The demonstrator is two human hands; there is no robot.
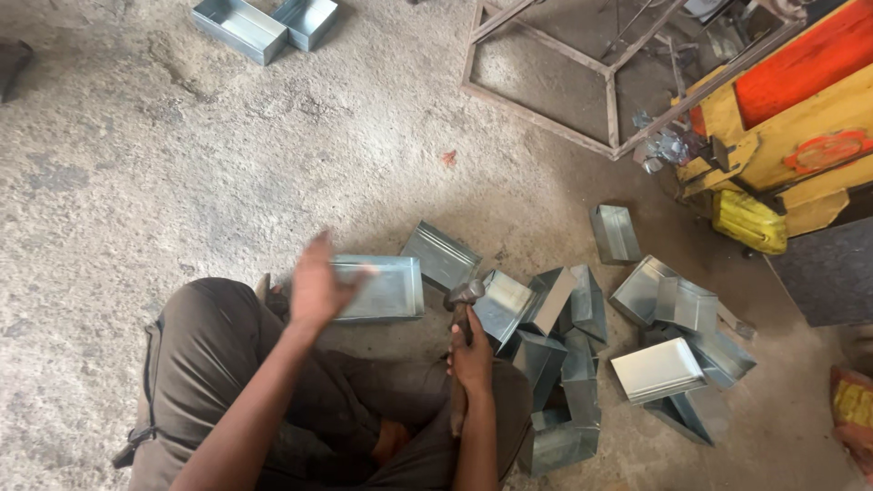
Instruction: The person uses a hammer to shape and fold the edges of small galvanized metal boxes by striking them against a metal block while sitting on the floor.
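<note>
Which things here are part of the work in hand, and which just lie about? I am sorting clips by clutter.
In hand:
left hand over a flat metal tray
right hand gripping a hammer
heap of bent metal boxes

Lying about:
two boxes far off
metal frame
yellow machine

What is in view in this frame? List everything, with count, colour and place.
sheet-metal tray: one, silver-grey, on the floor under the left hand
pile of trays: a dozen or so, silver-grey, floor right of the person
pair of trays: two, grey-blue, top left
hammer: one, dark head, wooden handle, in the right hand
metal frame: one, rusty brown, top centre
machine: one, yellow and orange, top right
concrete floor: grey, rough
trousers: dark brown, lower left
left hand: blurred, open over the tray
right hand: gripping the hammer handle
</note>
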